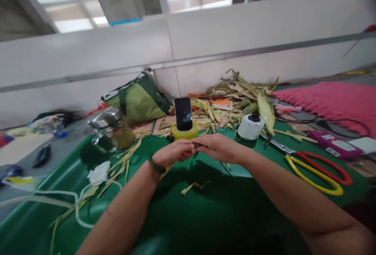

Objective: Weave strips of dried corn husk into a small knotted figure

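Observation:
My left hand [175, 151], with a dark beaded bracelet [155, 164] at the wrist, is closed in a pinch. The fingers of my right hand [219, 148] meet it from the right. Between the fingertips a small dark green strip [197, 149] shows, mostly hidden by the fingers; its kind is hard to make out. Just beyond the hands, a phone [183, 114] stands upright in a yellow roll of tape [185, 131]. Below them a curled scrap of dry husk [194, 187] lies on the green sheet [205, 216].
Right of the hands are a white spool [250, 127] and scissors [317, 169] with red and yellow handles. Corn husks [249, 94] are heaped at the back. A glass jar [113, 129], a green bag [141, 100] and a white cable [78, 202] are on the left.

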The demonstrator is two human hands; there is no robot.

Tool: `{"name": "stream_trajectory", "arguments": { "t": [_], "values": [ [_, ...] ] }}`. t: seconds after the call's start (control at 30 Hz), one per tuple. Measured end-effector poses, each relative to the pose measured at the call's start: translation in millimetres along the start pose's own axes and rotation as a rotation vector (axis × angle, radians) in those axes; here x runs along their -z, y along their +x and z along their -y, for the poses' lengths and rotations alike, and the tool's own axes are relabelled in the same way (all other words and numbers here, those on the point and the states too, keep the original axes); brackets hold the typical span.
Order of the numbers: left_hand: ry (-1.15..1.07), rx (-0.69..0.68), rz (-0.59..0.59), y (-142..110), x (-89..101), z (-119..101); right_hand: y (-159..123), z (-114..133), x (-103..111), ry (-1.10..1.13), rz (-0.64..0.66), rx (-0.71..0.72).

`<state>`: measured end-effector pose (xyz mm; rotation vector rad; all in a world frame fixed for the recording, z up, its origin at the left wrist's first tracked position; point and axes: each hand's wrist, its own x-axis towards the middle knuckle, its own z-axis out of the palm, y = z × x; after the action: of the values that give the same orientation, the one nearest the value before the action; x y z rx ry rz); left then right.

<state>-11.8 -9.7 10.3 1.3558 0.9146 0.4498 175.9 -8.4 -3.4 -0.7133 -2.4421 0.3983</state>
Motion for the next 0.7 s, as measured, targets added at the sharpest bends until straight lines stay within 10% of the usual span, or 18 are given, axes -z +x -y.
{"name": "stream_trajectory", "arguments": {
  "t": [0.27,0.5,0.7],
  "values": [
    [-0.181,0.142,0.167,8,8.2,6,2,-7,3,0.077,-0.005,-0.104],
    [-0.178,-0.026,-0.097,-5,1.7,-1,8,-6,12,0.072,-0.048,-0.137],
    [-0.786,-0.282,-0.507,-5,26.4,-25,-8,-16,67,0.269,-0.836,-0.315]
  ]
}}
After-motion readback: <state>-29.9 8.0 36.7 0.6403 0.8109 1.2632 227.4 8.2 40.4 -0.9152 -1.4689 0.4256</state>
